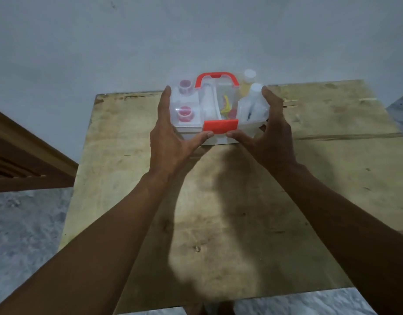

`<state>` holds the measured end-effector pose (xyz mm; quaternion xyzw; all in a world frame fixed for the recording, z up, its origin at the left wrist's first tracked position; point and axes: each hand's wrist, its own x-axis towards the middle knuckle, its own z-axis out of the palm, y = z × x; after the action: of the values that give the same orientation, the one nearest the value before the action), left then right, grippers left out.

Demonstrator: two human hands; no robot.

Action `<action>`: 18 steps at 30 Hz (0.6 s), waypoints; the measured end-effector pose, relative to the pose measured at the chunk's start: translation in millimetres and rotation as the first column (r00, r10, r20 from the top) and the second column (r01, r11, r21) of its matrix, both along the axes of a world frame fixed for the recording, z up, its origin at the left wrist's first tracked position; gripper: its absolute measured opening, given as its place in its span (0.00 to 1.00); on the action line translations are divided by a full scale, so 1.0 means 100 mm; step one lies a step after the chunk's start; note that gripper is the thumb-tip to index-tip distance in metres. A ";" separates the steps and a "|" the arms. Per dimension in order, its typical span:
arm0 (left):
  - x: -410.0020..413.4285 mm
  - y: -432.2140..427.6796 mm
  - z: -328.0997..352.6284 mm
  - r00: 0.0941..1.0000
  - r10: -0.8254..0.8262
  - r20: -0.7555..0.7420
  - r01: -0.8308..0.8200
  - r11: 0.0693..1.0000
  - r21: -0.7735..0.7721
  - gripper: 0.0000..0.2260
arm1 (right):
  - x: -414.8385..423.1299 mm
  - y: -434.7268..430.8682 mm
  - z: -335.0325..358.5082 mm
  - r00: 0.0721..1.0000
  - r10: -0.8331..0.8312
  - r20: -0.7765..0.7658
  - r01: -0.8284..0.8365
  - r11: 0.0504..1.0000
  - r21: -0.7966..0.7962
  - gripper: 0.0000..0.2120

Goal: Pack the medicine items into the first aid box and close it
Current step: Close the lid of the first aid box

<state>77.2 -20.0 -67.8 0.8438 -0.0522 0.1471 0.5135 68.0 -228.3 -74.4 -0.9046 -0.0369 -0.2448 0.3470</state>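
Now your left hand [171,137] and right hand [271,135] both grip the clear box [218,101] by its ends, with your thumbs meeting just under the red latch [221,126] on its near side. The box is at the table's [218,212] far edge, red handle [217,78] on top. Pink-capped jars [184,112] show through its left part.

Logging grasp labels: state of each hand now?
left hand: grips the first aid box, left side.
right hand: grips its right side.
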 end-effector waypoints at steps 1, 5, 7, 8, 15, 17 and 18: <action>0.00 0.00 0.00 1.000 0.000 -0.001 0.000 1.000 0.002 0.50 | -0.01 0.01 0.02 1.000 -0.006 0.004 0.006 1.000 -0.008 0.50; -0.02 -0.01 0.01 1.000 0.007 -0.005 -0.007 1.000 0.008 0.49 | -0.03 0.06 0.06 0.999 -0.047 0.004 0.047 0.998 -0.029 0.49; -0.02 -0.03 0.00 1.000 0.009 -0.010 -0.009 1.000 0.016 0.48 | -0.03 0.06 0.05 0.998 -0.055 0.011 0.055 0.998 -0.030 0.48; -0.02 -0.03 -0.01 1.000 0.012 -0.013 -0.012 1.000 0.016 0.48 | -0.03 0.06 0.04 0.998 -0.055 0.013 0.055 0.998 -0.030 0.48; -0.03 -0.04 -0.01 0.998 0.025 -0.057 -0.026 1.000 -0.007 0.51 | -0.03 0.04 0.04 0.999 -0.048 0.009 0.047 0.998 0.036 0.47; -0.04 -0.04 0.02 0.996 0.026 -0.085 -0.026 1.000 0.000 0.53 | -0.02 0.04 0.06 0.999 -0.045 -0.012 0.045 0.998 0.044 0.47; -0.05 -0.04 0.04 0.995 0.022 -0.097 -0.022 1.000 0.006 0.53 | -0.02 0.04 0.08 0.998 -0.043 -0.034 0.045 0.998 0.046 0.48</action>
<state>71.9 -23.8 -63.6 0.8516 -0.0185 0.1116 0.5118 65.8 -224.5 -66.7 -0.9008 -0.0053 -0.2381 0.3632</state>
